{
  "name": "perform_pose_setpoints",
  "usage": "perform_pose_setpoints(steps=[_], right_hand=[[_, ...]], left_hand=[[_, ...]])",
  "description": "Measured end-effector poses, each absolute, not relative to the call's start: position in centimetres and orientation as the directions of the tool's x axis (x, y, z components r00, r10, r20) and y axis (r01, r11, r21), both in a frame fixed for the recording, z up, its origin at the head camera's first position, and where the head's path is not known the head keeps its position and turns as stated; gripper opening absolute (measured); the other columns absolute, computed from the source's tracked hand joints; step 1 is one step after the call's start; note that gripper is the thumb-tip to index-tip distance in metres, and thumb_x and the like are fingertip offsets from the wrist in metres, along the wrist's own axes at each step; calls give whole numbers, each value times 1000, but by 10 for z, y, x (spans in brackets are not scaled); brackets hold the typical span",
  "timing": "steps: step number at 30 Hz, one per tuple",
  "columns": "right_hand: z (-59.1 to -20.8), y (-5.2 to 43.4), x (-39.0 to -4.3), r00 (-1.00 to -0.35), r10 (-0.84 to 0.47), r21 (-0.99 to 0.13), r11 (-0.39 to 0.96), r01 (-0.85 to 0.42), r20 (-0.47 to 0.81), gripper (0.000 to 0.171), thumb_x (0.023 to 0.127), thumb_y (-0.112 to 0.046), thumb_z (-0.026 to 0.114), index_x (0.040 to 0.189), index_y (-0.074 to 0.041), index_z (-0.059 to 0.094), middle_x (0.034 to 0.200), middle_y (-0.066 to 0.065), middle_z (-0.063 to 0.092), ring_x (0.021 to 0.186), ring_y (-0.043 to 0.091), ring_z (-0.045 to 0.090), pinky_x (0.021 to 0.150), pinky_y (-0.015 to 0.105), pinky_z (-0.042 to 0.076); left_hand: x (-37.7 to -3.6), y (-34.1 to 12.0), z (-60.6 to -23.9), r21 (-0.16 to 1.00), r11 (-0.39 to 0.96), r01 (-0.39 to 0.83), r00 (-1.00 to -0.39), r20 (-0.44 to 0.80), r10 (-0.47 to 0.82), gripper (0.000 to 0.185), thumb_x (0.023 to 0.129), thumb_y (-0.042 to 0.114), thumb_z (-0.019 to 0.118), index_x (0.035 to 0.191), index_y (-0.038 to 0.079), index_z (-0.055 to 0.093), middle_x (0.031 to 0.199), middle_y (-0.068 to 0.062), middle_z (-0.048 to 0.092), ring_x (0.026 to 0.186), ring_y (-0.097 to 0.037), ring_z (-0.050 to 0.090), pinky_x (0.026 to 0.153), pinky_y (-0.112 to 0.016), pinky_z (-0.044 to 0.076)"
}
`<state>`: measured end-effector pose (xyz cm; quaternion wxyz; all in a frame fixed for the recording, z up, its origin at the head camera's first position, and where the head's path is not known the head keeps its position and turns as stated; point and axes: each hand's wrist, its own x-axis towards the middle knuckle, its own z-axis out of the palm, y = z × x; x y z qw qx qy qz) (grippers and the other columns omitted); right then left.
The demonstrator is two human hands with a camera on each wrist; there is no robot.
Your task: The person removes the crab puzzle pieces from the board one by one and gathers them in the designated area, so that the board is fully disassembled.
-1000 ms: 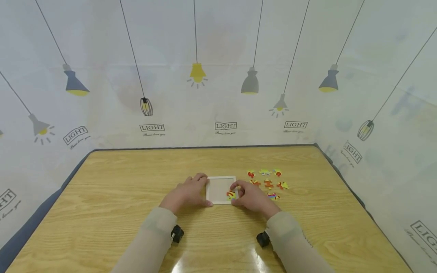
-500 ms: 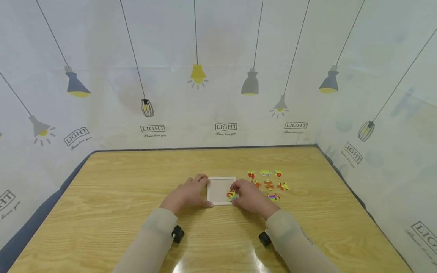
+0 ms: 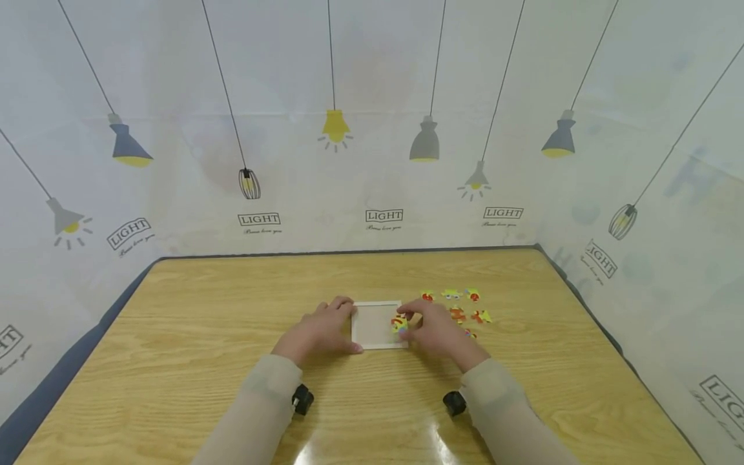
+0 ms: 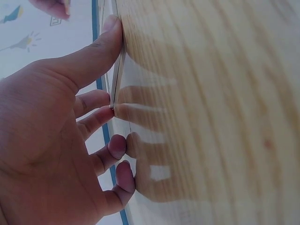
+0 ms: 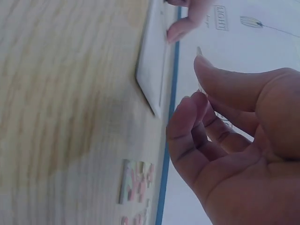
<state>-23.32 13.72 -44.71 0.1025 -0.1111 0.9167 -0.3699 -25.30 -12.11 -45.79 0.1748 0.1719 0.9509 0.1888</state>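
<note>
1. The white frame sits mid-desk, flanked by the left hand and right hand.
2. Loose puzzle pieces crowd the stretch toward the desk's right edge.
3. Bare desk runs toward the left edge and far corners.

Left hand braces white frame; right hand apparently pinches coloured piece over frame's right edge.
</note>
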Motion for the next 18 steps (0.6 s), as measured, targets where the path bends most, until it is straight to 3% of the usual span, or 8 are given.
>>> perform_pose_setpoints(steps=[3, 18], right_hand=[[-444, 145, -230, -955, -282, -741, 659, -125, -90, 44, 95, -9, 80, 137, -6, 69, 125, 13, 66, 87, 18, 65, 70, 30, 55], [-431, 209, -205, -968, -248, -704, 695, -147, -43, 47, 98, -18, 78, 141, -6, 68, 138, 16, 68, 96, 20, 64, 72, 32, 54]], left_hand=[[-252, -121, -457, 425, 868, 258, -880, -267, 392, 89, 90, 52, 82, 161, 14, 44, 175, -5, 30, 158, -44, 33, 121, -75, 34], [-246, -121, -455, 439, 865, 243, -900, -230, 369, 87, 90, 50, 84, 160, 16, 46, 175, -3, 32, 159, -46, 32, 124, -75, 30]])
